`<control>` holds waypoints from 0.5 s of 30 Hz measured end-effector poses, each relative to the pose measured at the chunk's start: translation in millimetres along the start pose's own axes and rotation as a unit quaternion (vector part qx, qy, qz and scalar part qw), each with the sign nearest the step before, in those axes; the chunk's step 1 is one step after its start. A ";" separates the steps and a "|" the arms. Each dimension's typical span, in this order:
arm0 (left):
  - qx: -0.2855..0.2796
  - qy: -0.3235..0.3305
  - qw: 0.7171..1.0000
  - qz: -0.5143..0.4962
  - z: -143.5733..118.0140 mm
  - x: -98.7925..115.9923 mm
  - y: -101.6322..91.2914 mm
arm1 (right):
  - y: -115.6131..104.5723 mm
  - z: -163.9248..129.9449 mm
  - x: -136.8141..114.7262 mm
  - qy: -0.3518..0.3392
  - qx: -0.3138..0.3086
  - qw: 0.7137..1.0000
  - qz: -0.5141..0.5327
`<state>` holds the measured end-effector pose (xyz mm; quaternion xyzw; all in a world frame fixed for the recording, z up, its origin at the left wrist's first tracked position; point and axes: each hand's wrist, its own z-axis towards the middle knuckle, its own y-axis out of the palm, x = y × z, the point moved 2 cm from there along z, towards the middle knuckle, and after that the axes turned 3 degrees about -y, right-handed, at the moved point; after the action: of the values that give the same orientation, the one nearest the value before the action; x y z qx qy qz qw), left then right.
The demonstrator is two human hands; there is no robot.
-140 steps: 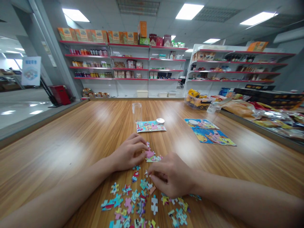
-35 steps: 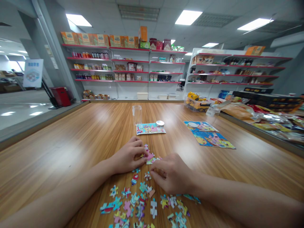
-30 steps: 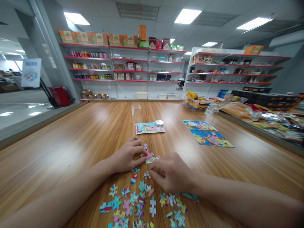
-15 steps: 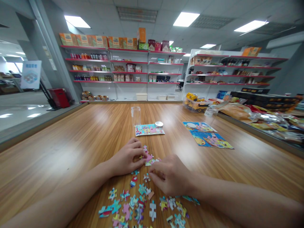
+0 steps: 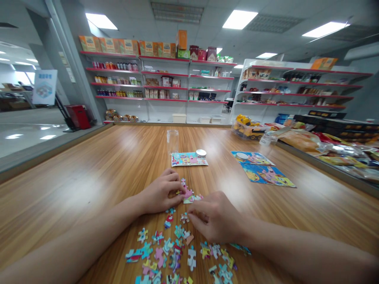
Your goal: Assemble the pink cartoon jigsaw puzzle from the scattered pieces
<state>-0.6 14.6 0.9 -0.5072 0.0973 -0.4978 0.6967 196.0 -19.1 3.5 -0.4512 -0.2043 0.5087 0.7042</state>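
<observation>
Left hand (image 5: pixel 160 195): rests on the tabletop (image 5: pixel 89 177), fingers curled together and pressing on the left edge of the joined puzzle cluster (image 5: pixel 188 193).
Right hand (image 5: pixel 214 221): lies palm down just right of and nearer than the cluster, fingers bent toward a small loose piece (image 5: pixel 184 217); whether they pinch it cannot be told.
Joined puzzle cluster: flat on the tabletop between the two hands, pink and pale green.
Loose pieces (image 5: pixel 177 252): scattered on the tabletop nearer the person, partly under the right wrist.
Picture card (image 5: pixel 188 159): beyond the hands, with a round metal lid (image 5: pixel 201 152) at its far right corner.
Clear jar (image 5: pixel 172 141): upright just behind the card.
Finished puzzles (image 5: pixel 262 167): two, well to the right.
Shelves (image 5: pixel 160 85): stocked, along the far wall.
</observation>
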 end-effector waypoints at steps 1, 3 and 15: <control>-0.002 0.000 1.000 -0.001 0.0 -0.4 0.3 | 0.0 -0.3 -0.1 0.000 -0.004 1.000 0.000; -0.001 -0.001 1.000 -0.001 0.1 -1.1 0.6 | 0.0 -0.7 -0.2 -0.005 -0.009 1.000 0.004; 0.006 0.009 1.000 -0.004 1.2 1.7 -1.5 | 1.0 0.4 -0.6 -0.023 0.008 1.000 0.010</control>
<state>0.1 14.0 3.3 -0.4990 0.0988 -0.5054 0.6970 194.9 -19.4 3.0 -0.4358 -0.2117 0.5273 0.6980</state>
